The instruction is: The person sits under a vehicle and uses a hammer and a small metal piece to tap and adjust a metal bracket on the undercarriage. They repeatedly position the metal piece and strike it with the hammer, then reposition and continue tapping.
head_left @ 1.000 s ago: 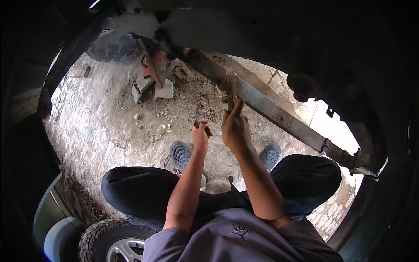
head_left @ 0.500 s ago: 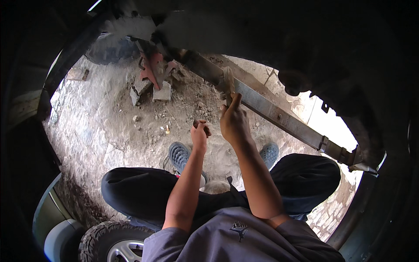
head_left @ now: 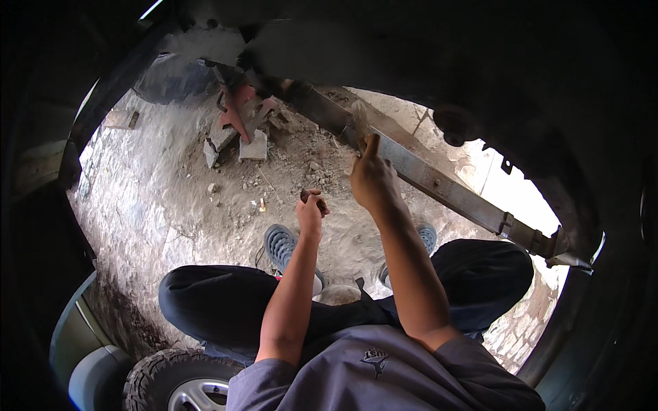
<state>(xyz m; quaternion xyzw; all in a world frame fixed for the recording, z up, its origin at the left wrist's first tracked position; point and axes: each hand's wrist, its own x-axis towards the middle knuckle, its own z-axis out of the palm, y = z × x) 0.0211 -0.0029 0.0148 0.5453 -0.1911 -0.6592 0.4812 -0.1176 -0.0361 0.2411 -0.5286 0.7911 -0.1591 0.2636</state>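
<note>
My right hand [head_left: 377, 179] is closed around a flat, narrow brownish tool [head_left: 360, 118], its index finger stretched along it. The tool's tip is blurred, and its exact kind does not show. It lies across the upper part of a grey steel leaf spring [head_left: 435, 183], which slopes from the upper middle down to the right under the vehicle. Lower and to the left, my left hand [head_left: 312, 209] hangs over the dirt with its fingers curled round a small dark object [head_left: 306, 196], mostly hidden in the fist.
A red metal stand [head_left: 234, 118] rises among broken concrete blocks [head_left: 253, 146] at the upper left. The dark vehicle underside [head_left: 384, 61] hangs close above. Beside my left knee lies a wheel with a knobbly tyre [head_left: 147, 380]. Loose stones lie on the dirt.
My right hand has shifted slightly up and right along the leaf spring, and the tool has tilted with it. My left hand has barely moved.
</note>
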